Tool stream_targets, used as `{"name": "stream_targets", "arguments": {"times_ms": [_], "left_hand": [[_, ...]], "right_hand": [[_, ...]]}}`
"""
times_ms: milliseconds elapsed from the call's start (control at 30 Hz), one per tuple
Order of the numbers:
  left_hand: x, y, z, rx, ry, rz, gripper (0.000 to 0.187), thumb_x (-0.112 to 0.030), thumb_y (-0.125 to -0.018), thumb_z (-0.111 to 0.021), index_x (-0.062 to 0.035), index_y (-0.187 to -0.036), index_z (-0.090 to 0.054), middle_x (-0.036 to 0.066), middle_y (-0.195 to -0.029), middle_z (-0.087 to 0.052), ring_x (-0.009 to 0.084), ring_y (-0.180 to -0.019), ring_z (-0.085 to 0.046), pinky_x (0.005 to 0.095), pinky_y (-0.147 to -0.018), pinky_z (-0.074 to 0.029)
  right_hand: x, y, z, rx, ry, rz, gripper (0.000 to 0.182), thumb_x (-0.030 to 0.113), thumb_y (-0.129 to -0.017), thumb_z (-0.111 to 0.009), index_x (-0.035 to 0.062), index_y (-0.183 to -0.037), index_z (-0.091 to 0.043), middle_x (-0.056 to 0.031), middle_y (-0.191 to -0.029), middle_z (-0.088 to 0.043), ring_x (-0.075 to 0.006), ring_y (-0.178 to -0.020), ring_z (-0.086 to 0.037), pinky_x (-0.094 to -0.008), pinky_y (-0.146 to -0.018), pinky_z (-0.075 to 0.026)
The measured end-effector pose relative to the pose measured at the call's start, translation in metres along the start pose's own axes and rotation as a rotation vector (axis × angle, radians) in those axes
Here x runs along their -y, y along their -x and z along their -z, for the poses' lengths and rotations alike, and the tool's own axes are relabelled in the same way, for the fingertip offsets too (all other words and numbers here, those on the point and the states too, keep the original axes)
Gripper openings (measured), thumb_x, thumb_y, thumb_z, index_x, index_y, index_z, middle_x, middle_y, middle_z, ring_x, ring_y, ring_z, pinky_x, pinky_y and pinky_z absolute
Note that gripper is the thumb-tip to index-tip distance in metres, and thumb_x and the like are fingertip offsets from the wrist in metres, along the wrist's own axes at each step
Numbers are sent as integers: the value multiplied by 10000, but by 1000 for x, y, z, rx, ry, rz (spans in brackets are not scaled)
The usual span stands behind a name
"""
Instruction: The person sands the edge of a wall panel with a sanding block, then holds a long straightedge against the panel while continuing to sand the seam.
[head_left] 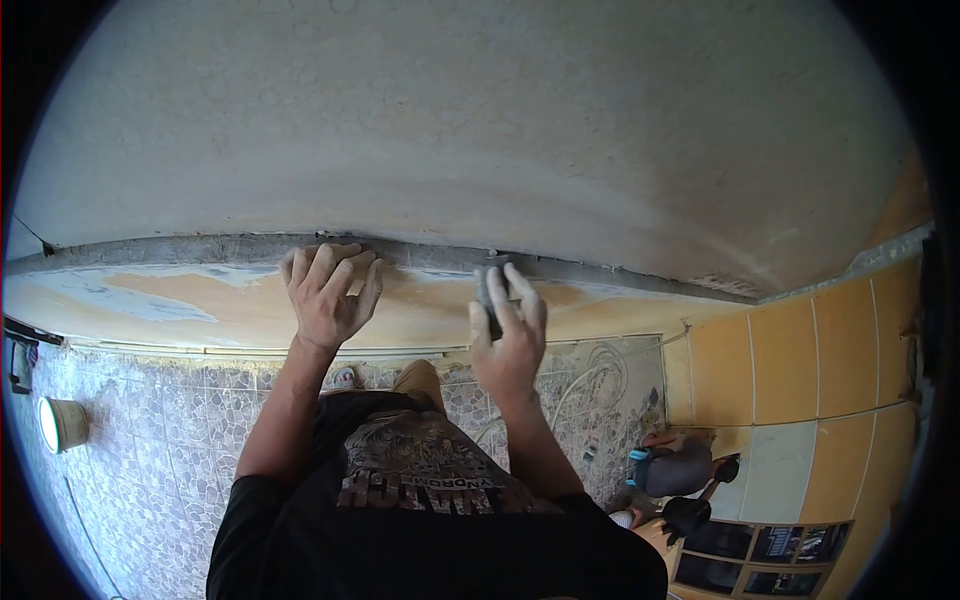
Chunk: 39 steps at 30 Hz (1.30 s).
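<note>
A long grey ledge (430, 254) runs across the wall, its rough cement edge set above a patchy cream and white surface (160, 290). My left hand (328, 295) rests on this edge with bent fingers and the thumb apart, holding nothing. To its right, my right hand (512, 345) grips a small dark grey block (489, 300), perhaps a sanding block, between thumb and fingers. The top of the block is at the ledge's edge. Pale dust coats the fingers of both hands.
A white bucket (64, 425) stands on the stone-patterned floor (160, 430) at left. A coiled hose (600, 375) lies on the dusty floor at right. Other people (680, 475) are low at the lower right, near orange wall tiles (785, 350) and a framed glass panel (765, 560).
</note>
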<state>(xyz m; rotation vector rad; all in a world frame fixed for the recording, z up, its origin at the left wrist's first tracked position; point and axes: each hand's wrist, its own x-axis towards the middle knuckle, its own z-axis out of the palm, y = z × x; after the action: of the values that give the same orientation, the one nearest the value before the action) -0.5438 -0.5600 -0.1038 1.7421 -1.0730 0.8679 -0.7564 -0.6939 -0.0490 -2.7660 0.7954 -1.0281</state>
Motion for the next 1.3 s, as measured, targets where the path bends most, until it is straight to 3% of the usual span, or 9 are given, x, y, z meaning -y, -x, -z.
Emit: {"name": "stream_targets", "arguments": {"times_ms": [133, 333, 500, 633, 733, 867, 1067, 1133, 1300], "left_hand": [[0, -4, 6, 33, 39, -6, 175, -203, -825, -856, -205, -981, -775, -42, -1032, -711, 210, -900, -596, 401, -880, -406], [0, -3, 7, 53, 34, -2, 235, -194, -820, -864, -209, -1041, -786, -43, -1056, -713, 210, -922, -611, 404, -884, -420], [1, -4, 17, 100, 43, 6, 285, -172, -813, -877, -211, -1082, -789, -41, -1084, -716, 209, -946, -630, 408, -901, -440], [-4, -6, 16, 124, 46, -7, 343, -177, -810, -888, -219, -1136, -788, -39, -1129, -722, 200, -1039, -665, 410, -950, -457], [-4, -5, 18, 120, 41, -16, 372, -166, -827, -864, -229, -1186, -788, -41, -1175, -721, 195, -1120, -671, 418, -1003, -457], [3, 4, 26, 217, 20, -9, 428, -190, -827, -884, -244, -1237, -773, -38, -1229, -727, 219, -1240, -655, 444, -1057, -431], [-3, -1, 25, 291, 42, 13, 441, -200, -848, -871, -245, -1274, -766, -24, -1289, -726, 221, -1283, -644, 448, -1103, -420], [4, 0, 28, 273, 55, -19, 439, -189, -847, -870, -233, -1271, -767, -16, -1299, -725, 226, -1282, -648, 456, -1094, -432], [15, 2, 41, 237, 72, 24, 427, -153, -860, -839, -215, -1276, -769, -10, -1301, -723, 223, -1275, -652, 455, -1089, -457]], "right_hand": [[-52, -2, 15, -89, 127, -183, 485, 241, -975, -746, 61, -1423, -699, -148, -1430, -630, -314, -1233, -617, -428, -1027, -531], [21, 1, -7, 21, -123, 47, 474, 243, -970, -752, 51, -1401, -712, -157, -1425, -629, -308, -1180, -622, -420, -999, -533], [-45, 3, 1, -156, 106, -108, 472, 193, -965, -747, 34, -1408, -704, -176, -1423, -627, -336, -1191, -616, -443, -1010, -524], [28, 4, -24, -87, -81, 87, 475, 166, -947, -768, 36, -1400, -709, -182, -1432, -622, -342, -1149, -620, -450, -992, -526], [24, 0, -24, -80, -91, 134, 466, 158, -942, -772, 57, -1394, -719, -180, -1427, -624, -332, -1148, -619, -415, -947, -544], [-34, 0, -10, -186, 18, -43, 457, 162, -954, -754, 46, -1394, -719, -169, -1426, -637, -336, -1195, -612, -437, -1000, -529], [51, -7, -32, -58, -137, 98, 442, 139, -928, -781, 43, -1357, -738, -185, -1431, -636, -355, -1188, -612, -443, -1006, -520], [35, -10, -21, -26, -140, 147, 431, 140, -922, -791, 32, -1338, -748, -188, -1417, -639, -346, -1162, -623, -440, -993, -528], [-2, 2, -20, -157, -81, 11, 454, 121, -929, -774, 12, -1367, -728, -184, -1427, -626, -339, -1218, -601, -453, -1009, -520]]}}
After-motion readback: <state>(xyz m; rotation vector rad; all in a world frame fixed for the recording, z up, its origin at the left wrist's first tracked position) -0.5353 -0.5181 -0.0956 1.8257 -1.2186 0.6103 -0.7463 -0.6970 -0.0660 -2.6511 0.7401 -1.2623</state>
